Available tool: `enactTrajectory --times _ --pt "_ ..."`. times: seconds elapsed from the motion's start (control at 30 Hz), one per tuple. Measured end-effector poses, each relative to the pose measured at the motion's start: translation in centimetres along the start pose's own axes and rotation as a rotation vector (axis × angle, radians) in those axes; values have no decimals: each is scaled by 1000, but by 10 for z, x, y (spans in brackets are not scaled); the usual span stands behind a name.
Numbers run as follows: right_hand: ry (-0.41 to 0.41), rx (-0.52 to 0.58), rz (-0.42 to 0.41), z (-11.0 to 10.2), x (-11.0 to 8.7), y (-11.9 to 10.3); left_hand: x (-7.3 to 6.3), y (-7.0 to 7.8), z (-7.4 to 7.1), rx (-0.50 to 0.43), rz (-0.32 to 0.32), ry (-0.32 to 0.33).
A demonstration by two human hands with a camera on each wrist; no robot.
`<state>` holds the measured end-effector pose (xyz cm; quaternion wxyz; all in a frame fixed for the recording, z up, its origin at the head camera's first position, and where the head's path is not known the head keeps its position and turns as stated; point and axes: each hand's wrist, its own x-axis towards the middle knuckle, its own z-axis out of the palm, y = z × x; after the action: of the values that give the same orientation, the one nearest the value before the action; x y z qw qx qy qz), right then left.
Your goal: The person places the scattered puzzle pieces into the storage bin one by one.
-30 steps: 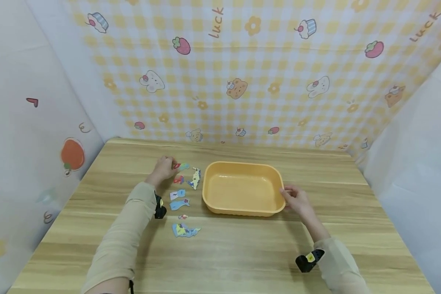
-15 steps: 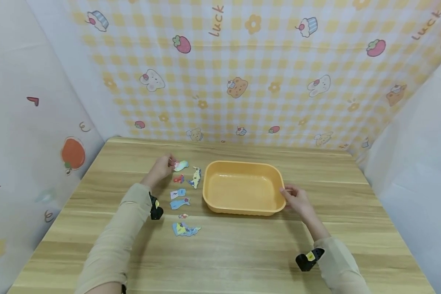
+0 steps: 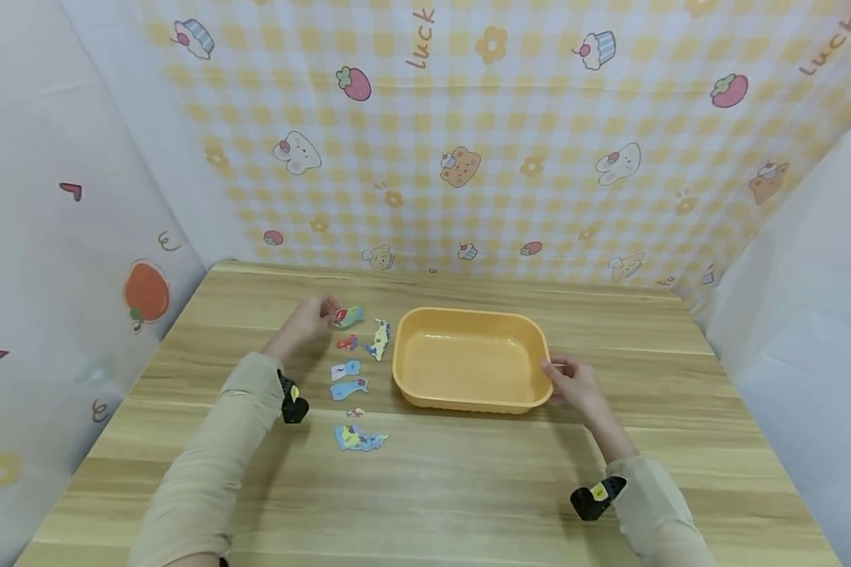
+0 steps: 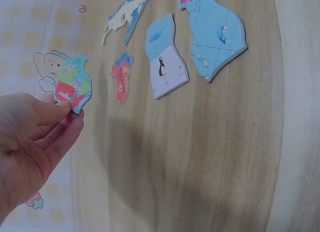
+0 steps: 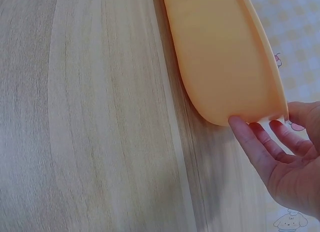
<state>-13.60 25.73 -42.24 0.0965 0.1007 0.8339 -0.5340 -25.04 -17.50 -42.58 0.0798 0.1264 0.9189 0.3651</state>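
Between thumb and fingers, my left hand (image 3: 315, 317) pinches a small map puzzle piece (image 4: 75, 85), green and blue with a red patch. In the left wrist view it shows in front of the cloth, above the table's far left part. Just nearer to me lies a small red-and-blue piece (image 3: 347, 342), with a cream-and-blue piece (image 3: 379, 340) to its right. My right hand (image 3: 574, 383) grips the right end of a yellow plastic tray (image 3: 468, 405), its fingertips (image 5: 236, 121) against the outside wall and the thumb at the rim. Nothing lies in the tray.
Left of the tray, more pieces form a column: a penguin piece (image 3: 345, 369), a blue one (image 3: 349, 389), a tiny one (image 3: 355, 413) and a blue-and-yellow one (image 3: 360, 439). A checked cloth (image 3: 425, 197) hangs behind the wooden table (image 3: 468, 496).
My left hand has shifted slightly left and away with the piece, whose face tipped into glare half a second ago and shows its colours again now. My right hand and the tray have stayed put.
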Motion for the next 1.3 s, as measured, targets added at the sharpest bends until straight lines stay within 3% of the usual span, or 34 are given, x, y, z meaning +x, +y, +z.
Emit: enactTrajectory --times 0.3,0.53,0.8,1.3 --pt "-7 -2 -19 -4 0 2 4 24 -4 -19 -11 -81" --pt "-9 18 -7 -2 0 1 6 46 -3 -51 35 -90" --pt "-7 5 -12 -1 1 1 7 68 -1 -22 93 -97" --pt "-6 49 -8 0 2 1 15 99 17 -84 150 -145"
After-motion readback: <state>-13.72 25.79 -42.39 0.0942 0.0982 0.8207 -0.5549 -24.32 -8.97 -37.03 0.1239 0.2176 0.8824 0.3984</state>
